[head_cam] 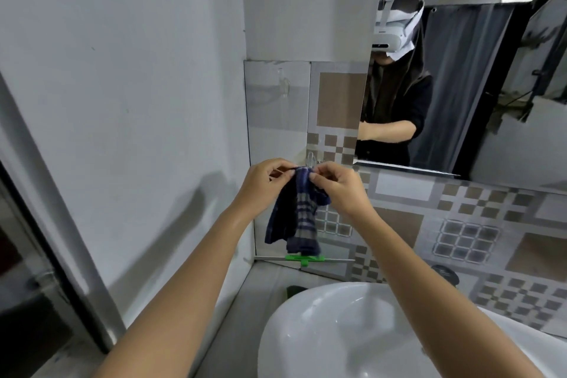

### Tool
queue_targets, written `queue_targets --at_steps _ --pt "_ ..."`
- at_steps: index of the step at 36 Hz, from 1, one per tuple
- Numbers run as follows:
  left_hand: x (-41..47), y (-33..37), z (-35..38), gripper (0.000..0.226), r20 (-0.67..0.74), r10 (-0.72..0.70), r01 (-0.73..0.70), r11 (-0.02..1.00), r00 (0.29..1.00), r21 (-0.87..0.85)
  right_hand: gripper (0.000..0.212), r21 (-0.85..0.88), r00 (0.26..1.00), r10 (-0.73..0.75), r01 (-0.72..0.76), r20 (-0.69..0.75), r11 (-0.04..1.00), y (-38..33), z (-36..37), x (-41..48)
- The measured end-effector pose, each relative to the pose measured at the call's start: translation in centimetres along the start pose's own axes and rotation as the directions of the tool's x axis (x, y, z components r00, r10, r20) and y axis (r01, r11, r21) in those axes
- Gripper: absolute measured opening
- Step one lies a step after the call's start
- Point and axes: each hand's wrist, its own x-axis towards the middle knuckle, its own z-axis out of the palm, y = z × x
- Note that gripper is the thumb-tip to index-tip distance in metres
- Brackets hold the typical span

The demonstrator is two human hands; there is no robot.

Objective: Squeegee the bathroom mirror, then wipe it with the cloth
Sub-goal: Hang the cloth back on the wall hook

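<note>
Mirror [478, 70] fills the 1–2 o'clock area above patterned wall tiles [399, 224]. White sink [306, 331] at 5 o'clock. Blue striped cloth [296, 218] hangs at centre, just below a clear wall hook [310, 159]. Left hand [264, 184] and right hand [340, 187] each pinch its top edge, fingers closed on fabric. Green squeegee [303, 259] lies on the ledge at 6 o'clock of the cloth.

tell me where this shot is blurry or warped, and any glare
Head view: wide-angle bends the grey door frame and wall edges; the mirror reflection is soft and smeared at right; bright highlights sit on the glossy white sink; the blue striped cloth stays fairly sharp.
</note>
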Motion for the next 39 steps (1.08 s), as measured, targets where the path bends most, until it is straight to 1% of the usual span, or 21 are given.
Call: queue_targets --at_steps 1,4,6,9,11,13,17,20,22,24,25,28,30,33,35,37,39 --pt "0.0 -0.4 0.3 0.013 0.016 -0.030 0.030 0.999 0.999 -0.011 0.008 -0.019 1.000 -0.006 0.006 -0.018 1.000 -0.2 -0.1 0.4" --pt "0.4 -1.8 1.0 0.019 0.140 -0.126 0.136 0.988 0.982 -0.068 0.012 -0.091 0.998 -0.033 0.027 -0.060 0.995 -0.9 -0.6 1.5" --pt "1.3 -2.2 0.7 0.014 0.158 -0.128 0.145 0.984 0.979 -0.106 0.013 -0.146 0.996 -0.048 0.037 -0.078 0.989 -1.4 -1.1 2.6" --pt "3.7 -1.5 -0.3 0.011 0.057 -0.087 0.095 0.984 0.995 -0.152 0.014 -0.278 0.985 -0.121 0.082 -0.125 0.957 -2.3 -1.9 4.6" --pt "5.6 -0.6 -1.3 0.012 -0.055 -0.028 0.019 0.989 0.998 -0.148 0.014 -0.350 0.968 -0.196 0.130 -0.159 0.928 -3.4 -2.3 6.1" --pt "7.9 0.4 -2.3 0.013 -0.171 0.034 -0.056 0.991 0.985 -0.122 0.012 -0.404 0.945 -0.273 0.183 -0.178 0.896 -4.8 -2.4 7.9" --pt "13.0 1.8 -4.3 0.013 -0.376 0.084 -0.125 0.988 0.923 -0.087 0.016 -0.517 0.877 -0.427 0.266 -0.220 0.813 -7.9 -1.7 12.3" --pt "16.5 2.3 -5.2 0.015 -0.467 0.114 -0.141 0.990 0.877 -0.022 0.015 -0.554 0.835 -0.491 0.293 -0.248 0.779 -9.8 -0.8 15.7" --pt "18.2 2.3 -5.4 0.018 -0.533 0.126 -0.128 0.991 0.837 0.033 0.014 -0.572 0.824 -0.509 0.299 -0.248 0.763 -10.5 -0.1 17.6" --pt "19.1 1.8 -5.4 0.018 -0.575 0.128 -0.111 0.992 0.808 0.065 0.013 -0.614 0.832 -0.510 0.288 -0.220 0.735 -10.5 0.7 19.0" --pt "19.2 1.4 -5.3 0.018 -0.579 0.129 -0.101 0.992 0.805 0.081 0.012 -0.644 0.837 -0.508 0.277 -0.201 0.713 -10.1 1.0 19.6" --pt "19.3 -0.2 -5.0 0.018 -0.562 0.125 -0.078 0.991 0.818 0.108 0.012 -0.743 0.837 -0.532 0.272 -0.131 0.611 -8.5 2.0 20.2" --pt "19.1 -1.0 -4.7 0.017 -0.549 0.107 -0.066 0.993 0.829 0.095 0.014 -0.763 0.824 -0.555 0.284 -0.116 0.580 -7.6 2.4 20.1" --pt "18.9 -1.4 -4.5 0.014 -0.535 0.070 -0.037 0.997 0.842 0.072 0.015 -0.767 0.828 -0.548 0.273 -0.120 0.581 -7.2 2.6 19.8" --pt "18.8 -1.4 -4.4 0.013 -0.517 0.044 -0.017 0.998 0.855 0.058 0.015 -0.744 0.839 -0.524 0.257 -0.144 0.616 -7.0 2.9 19.6" --pt "18.7 -1.4 -4.4 0.012 -0.504 0.002 0.006 1.000 0.864 0.015 0.015 -0.677 0.852 -0.485 0.238 -0.198 0.696 -6.7 3.1 19.2" --pt "18.4 -1.5 -4.4 0.011 -0.490 -0.025 0.001 0.999 0.871 -0.049 0.016 -0.547 0.861 -0.437 0.241 -0.261 0.802 -6.2 3.1 18.7"
